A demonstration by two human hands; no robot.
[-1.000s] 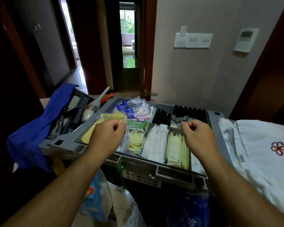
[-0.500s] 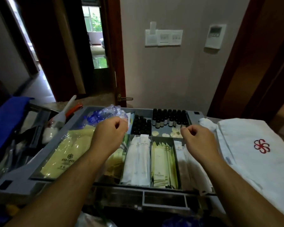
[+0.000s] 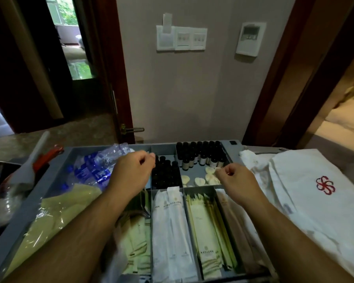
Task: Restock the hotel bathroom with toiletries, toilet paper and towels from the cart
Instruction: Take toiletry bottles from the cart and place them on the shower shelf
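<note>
Head view: my left hand [image 3: 131, 172] and right hand [image 3: 238, 180] hover over the cart tray [image 3: 164, 149], fingers clenched, nothing visibly held. Small dark bottles [image 3: 200, 156] in its rear compartments look light, rigid and slick; I'd pinch one by the cap.

Hotel guest-room entry. We list: housekeeping cart tray [image 3: 235, 143], miniature toiletry bottles [image 3: 200, 154], monogrammed white towels [image 3: 315, 203], wall thermostat [image 3: 250, 38].

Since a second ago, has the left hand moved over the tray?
Yes. The left hand moved away from the person, off the front sachets to beside the dark bottles farther back.
</note>
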